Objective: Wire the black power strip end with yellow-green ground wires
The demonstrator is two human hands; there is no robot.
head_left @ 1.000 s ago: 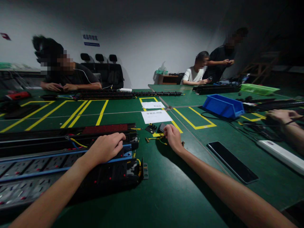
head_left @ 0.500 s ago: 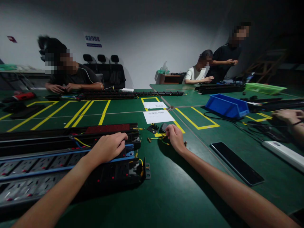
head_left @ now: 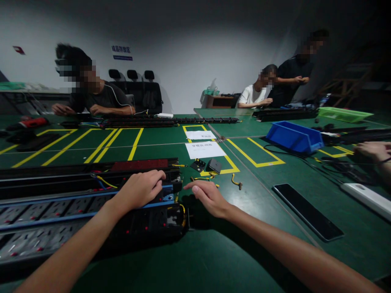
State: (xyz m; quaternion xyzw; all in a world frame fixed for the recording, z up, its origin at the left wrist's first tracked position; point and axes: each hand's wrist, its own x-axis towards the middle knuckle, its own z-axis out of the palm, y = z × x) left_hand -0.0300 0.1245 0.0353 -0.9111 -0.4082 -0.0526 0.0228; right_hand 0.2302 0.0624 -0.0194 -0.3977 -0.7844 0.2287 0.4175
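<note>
My left hand rests on the black and blue socket strips at the left, its fingers curled over the rail near their right end; what they grip, if anything, is hidden. Just right of the strip ends, my right hand hovers with its index finger pointing left and its other fingers folded. Whether something small is in it cannot be made out. Beyond it lie yellow-green wires, another short wire, a dark square block and small black parts.
A phone, a white power strip and a blue bin stand at the right. White paper sheets lie behind the parts. Three people are across the table; another person's hand is at the right edge.
My right hand has moved left and nearer, away from the dark block and wires, to the strip ends. My left hand stays on the strips. The view has shifted slightly.
</note>
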